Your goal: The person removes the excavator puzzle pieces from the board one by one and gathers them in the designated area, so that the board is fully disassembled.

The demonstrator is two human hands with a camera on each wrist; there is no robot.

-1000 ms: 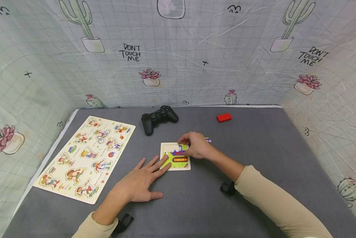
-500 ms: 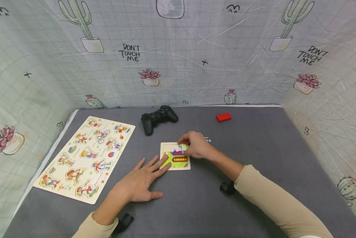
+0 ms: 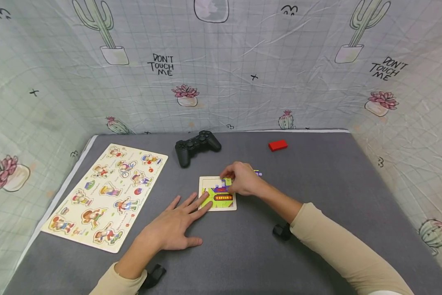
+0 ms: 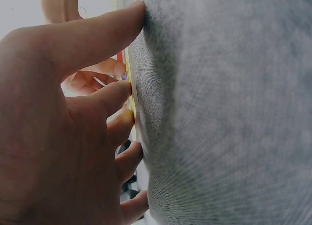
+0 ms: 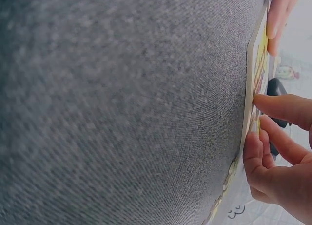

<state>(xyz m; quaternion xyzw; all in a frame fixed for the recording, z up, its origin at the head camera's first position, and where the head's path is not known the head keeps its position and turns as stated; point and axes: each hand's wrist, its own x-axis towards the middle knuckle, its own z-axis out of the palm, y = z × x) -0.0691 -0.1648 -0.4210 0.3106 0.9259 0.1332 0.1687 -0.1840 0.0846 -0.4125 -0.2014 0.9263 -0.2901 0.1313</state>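
One piece (image 3: 226, 180) sits pinched in our right hand (image 3: 244, 180) at the far right corner of the puzzle (image 3: 210, 182); our left hand (image 3: 174, 229) spreads onto its left side; probably light, stiff: grip by edges

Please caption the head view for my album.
Left hand on a puzzle, right hand pinching a piece, controller and red block beyond.
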